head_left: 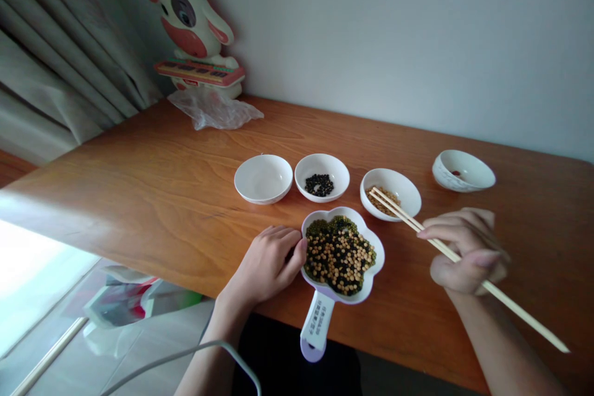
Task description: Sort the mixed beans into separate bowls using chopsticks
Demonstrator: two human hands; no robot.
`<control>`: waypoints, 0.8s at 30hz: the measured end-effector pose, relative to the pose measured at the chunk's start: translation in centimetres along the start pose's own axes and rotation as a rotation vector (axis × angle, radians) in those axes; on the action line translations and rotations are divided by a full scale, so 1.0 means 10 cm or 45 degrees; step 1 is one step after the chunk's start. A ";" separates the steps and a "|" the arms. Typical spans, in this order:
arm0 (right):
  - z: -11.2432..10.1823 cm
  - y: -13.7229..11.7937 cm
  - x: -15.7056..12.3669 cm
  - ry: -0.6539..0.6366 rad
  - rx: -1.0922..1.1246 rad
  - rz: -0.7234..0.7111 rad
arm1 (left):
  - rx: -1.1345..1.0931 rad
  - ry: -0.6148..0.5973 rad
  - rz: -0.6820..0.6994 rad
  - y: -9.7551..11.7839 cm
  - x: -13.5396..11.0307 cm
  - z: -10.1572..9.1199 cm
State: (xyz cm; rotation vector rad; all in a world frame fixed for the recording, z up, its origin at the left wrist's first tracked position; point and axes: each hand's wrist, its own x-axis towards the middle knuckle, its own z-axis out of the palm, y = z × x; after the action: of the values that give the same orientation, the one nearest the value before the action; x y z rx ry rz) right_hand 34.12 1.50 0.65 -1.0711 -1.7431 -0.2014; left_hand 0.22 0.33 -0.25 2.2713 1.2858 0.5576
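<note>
Your right hand (468,253) gripping chopsticks (405,215), tips over bean bowl (411,197), your left hand (271,260) loosely curled, thumb against scalloped dish (378,253)

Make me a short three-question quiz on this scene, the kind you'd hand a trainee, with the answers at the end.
1. Which grip holds the chopsticks?
2. What does the flower-shaped dish hold?
A) noodles
B) mixed beans
C) sliced fruit
3. True or false: the chopstick tips are at the bowl of black beans.

Key:
1. The right grip.
2. B.
3. False; they are at the bowl of yellow beans.
</note>
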 end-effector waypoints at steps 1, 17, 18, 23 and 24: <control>-0.02 0.03 0.00 -0.003 -0.040 -0.028 | -0.005 -0.006 -0.002 0.00 0.00 0.00; -0.07 0.01 0.18 0.021 -0.046 0.032 | -0.022 -0.010 0.003 -0.09 -0.02 0.05; -0.08 0.01 0.18 0.026 -0.045 0.039 | -0.020 -0.011 0.005 -0.09 -0.02 0.05; -0.07 0.02 0.18 0.091 0.058 0.110 | -0.018 -0.001 0.001 -0.07 -0.03 0.04; -0.05 0.02 0.19 0.105 0.105 0.153 | -0.019 0.000 0.003 -0.07 -0.03 0.04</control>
State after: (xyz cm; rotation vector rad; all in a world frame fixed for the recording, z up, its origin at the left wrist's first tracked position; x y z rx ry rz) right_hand 34.48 2.36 2.37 -1.0884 -1.5950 -0.0962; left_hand -0.18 0.31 -1.02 2.2609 1.2753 0.5662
